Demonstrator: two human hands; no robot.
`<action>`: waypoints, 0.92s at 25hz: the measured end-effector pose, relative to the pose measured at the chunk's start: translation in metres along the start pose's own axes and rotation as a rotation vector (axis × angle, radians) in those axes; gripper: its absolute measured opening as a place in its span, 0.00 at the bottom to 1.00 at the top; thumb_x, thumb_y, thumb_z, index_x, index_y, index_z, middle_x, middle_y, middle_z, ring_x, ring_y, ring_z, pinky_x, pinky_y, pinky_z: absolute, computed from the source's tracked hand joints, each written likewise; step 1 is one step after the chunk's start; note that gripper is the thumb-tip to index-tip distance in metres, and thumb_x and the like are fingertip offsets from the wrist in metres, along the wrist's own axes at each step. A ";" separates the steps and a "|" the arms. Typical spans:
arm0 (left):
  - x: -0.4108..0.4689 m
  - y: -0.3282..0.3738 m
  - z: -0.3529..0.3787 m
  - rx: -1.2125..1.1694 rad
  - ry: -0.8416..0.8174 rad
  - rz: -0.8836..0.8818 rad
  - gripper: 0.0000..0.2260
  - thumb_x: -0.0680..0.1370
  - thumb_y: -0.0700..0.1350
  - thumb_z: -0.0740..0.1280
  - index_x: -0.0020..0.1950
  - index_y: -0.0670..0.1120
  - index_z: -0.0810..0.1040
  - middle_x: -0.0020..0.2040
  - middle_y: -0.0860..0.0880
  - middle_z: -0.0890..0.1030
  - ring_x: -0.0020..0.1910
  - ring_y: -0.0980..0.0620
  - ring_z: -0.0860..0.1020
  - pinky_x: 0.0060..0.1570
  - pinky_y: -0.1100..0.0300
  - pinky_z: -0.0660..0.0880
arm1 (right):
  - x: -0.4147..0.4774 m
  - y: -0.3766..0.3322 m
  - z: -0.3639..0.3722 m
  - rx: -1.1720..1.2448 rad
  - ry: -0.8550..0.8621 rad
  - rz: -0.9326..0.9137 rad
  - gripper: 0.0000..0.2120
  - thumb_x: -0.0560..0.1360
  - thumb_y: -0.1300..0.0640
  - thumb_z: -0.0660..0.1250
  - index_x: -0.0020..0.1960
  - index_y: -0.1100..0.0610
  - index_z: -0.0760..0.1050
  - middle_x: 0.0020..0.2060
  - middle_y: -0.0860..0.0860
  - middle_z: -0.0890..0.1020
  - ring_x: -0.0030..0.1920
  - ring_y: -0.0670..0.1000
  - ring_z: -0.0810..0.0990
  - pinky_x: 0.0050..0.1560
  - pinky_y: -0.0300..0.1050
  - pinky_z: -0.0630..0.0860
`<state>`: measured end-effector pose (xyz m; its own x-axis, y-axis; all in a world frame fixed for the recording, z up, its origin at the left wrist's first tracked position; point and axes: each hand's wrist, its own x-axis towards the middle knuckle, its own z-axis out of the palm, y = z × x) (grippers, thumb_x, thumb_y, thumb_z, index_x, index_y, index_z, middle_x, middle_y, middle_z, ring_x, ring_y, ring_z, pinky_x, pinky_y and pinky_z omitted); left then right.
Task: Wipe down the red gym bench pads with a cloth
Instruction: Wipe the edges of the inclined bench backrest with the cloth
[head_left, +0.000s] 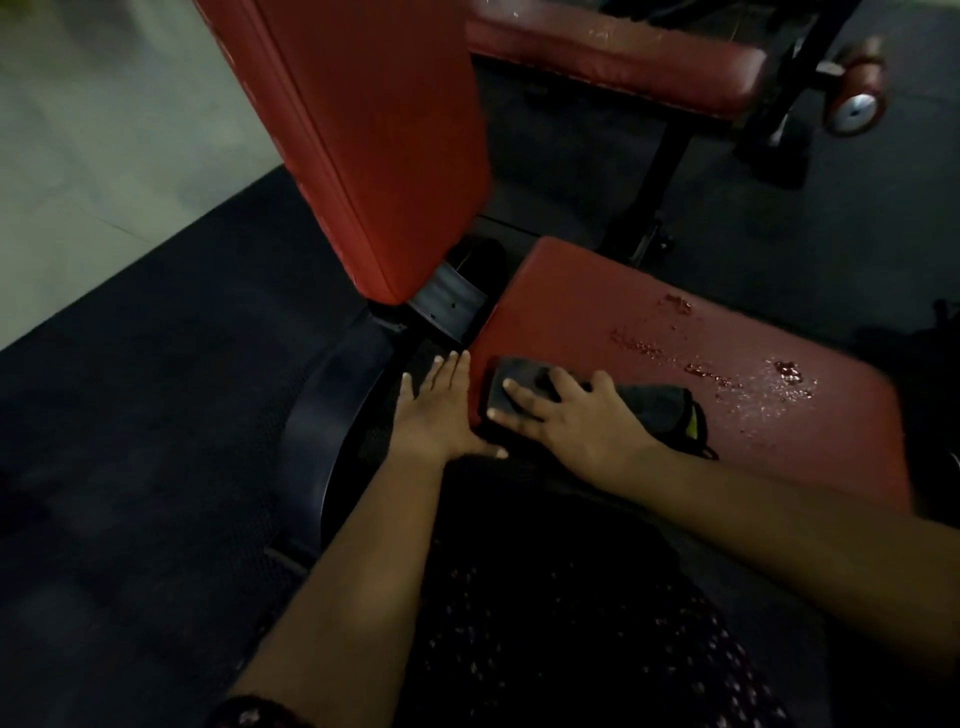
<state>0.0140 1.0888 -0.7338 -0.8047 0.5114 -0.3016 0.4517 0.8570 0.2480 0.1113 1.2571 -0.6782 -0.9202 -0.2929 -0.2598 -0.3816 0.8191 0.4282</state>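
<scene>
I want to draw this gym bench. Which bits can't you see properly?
Head view only:
Back pad: top cut off by the upper edge.
Cloth: middle hidden under the right hand.
Seat pad: patch under the cloth hidden; right end lost in dark shadow.
Left hand: palm faces down, so contact with the pad's side is unclear.
Far bench pad: blurred, its marks unreadable.
</scene>
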 end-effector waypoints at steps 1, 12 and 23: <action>-0.001 0.007 0.003 -0.031 0.009 -0.045 0.64 0.62 0.71 0.73 0.78 0.46 0.33 0.80 0.50 0.38 0.78 0.51 0.39 0.75 0.43 0.39 | 0.009 0.004 0.000 0.016 0.036 0.035 0.32 0.82 0.49 0.56 0.78 0.41 0.40 0.79 0.49 0.47 0.70 0.62 0.60 0.54 0.58 0.67; 0.005 0.020 0.000 -0.233 0.184 -0.025 0.40 0.79 0.65 0.53 0.79 0.46 0.34 0.79 0.48 0.35 0.77 0.51 0.33 0.75 0.44 0.36 | 0.039 0.042 0.021 0.029 0.195 0.015 0.28 0.81 0.53 0.58 0.77 0.39 0.52 0.77 0.49 0.58 0.63 0.58 0.69 0.48 0.52 0.69; 0.032 0.046 0.026 0.012 0.461 0.048 0.34 0.74 0.60 0.42 0.79 0.51 0.56 0.79 0.44 0.56 0.79 0.46 0.52 0.77 0.48 0.49 | 0.137 0.120 0.032 0.048 0.073 0.286 0.26 0.82 0.53 0.53 0.76 0.35 0.51 0.77 0.48 0.55 0.61 0.63 0.70 0.57 0.54 0.70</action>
<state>0.0189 1.1464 -0.7563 -0.8691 0.4710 0.1510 0.4944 0.8353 0.2406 -0.0579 1.3314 -0.6902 -0.9943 -0.0801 -0.0707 -0.1029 0.8954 0.4332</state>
